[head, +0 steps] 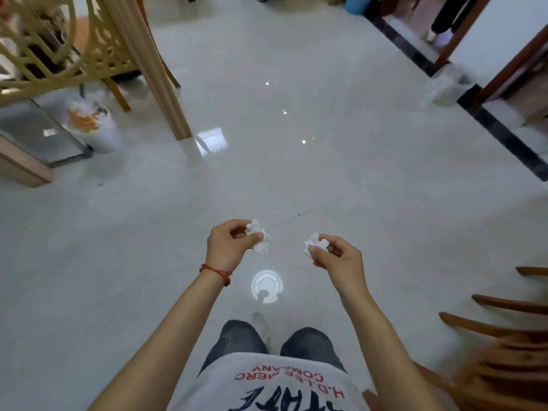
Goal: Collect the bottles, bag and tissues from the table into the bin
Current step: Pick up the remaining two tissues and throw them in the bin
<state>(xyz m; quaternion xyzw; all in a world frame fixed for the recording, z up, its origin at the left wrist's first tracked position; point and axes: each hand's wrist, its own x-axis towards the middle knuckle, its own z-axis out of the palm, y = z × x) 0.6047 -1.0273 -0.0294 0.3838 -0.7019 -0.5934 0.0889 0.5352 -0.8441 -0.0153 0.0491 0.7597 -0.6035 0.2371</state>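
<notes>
I had a crumpled white tissue pinched between the thumb and fingertips of my left hand, and a second crumpled tissue gripped the same way in my right hand. Both wads were held out in front of me at about the same height, apart from each other, above the pale glossy floor. Neither tissue touched anything but my fingers. A red cord bracelet sat on my left wrist.

Below my hands I could see my grey shirt with red lettering, my dark trousers and a round bright reflection on the tiles between my arms.

Off to my left, near a glass panel and beside a pale wooden post, stood a white bin with a liner, already holding white and orange rubbish, blurred so I could not tell the items. A second white lined bin stood far to my right, against a dark strip in the floor by a wooden door frame. Part of a brown wooden chair showed at my lower right. A latticed wooden screen filled the upper left.
</notes>
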